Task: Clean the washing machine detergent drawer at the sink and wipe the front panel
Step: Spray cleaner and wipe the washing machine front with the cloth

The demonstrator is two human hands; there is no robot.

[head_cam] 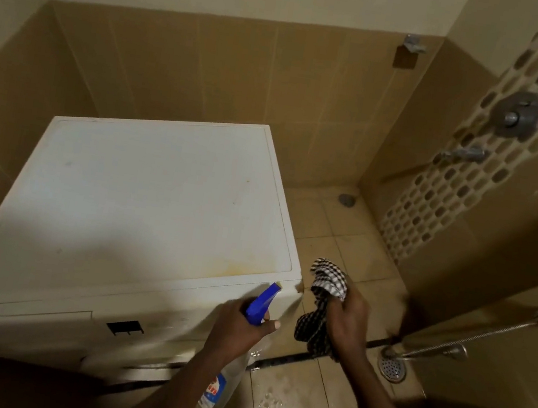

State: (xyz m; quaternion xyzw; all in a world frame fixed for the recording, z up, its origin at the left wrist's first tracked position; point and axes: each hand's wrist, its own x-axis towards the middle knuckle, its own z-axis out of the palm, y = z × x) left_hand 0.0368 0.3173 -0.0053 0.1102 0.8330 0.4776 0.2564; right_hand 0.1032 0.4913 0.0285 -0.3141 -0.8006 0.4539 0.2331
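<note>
Left hand grips one bottle, right hand one cloth.

Left hand, right hand bare (forearms too).

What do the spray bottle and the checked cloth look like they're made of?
The spray bottle looks like plastic: a glossy blue trigger head over a see-through body with a printed label. The checked cloth seems to be woven fabric, matte, drooping in soft folds from the right hand.
</note>
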